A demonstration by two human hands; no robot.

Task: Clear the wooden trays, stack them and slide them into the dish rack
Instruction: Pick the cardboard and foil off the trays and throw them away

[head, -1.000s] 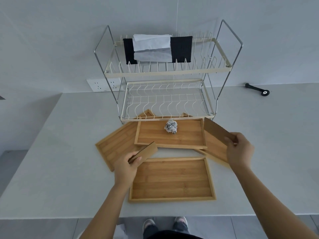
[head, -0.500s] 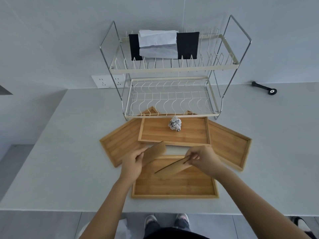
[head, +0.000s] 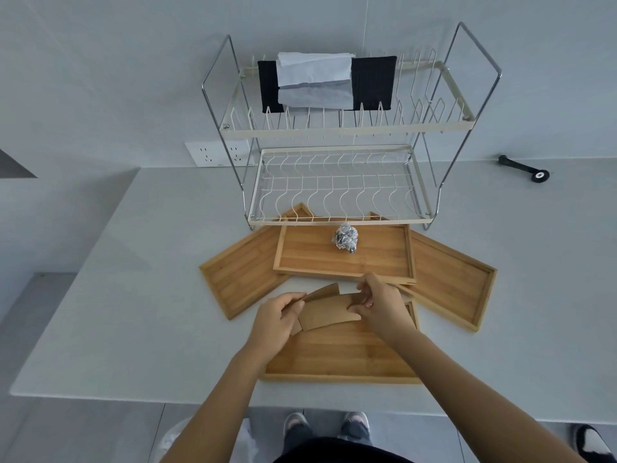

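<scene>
Both hands have come together since a moment ago — my left hand (head: 278, 315) and right hand (head: 379, 304) now meet over the near tray (head: 340, 357), each grip pinched on a cardboard piece, the front piece (head: 329, 314) overlapping the back piece (head: 323, 291). That tray lies flat on the grey surface (head: 133, 295) at its near edge. Farther off, a left tray (head: 238, 279) and a right tray (head: 450, 282) splay outward, their inner ends under the middle tray (head: 344, 259), which carries a crumpled foil ball (head: 346, 237). Beyond stands the dish rack (head: 337, 187) — a black cloth (head: 374, 81) and a white paper (head: 315, 83) hang on its upper tier.
</scene>
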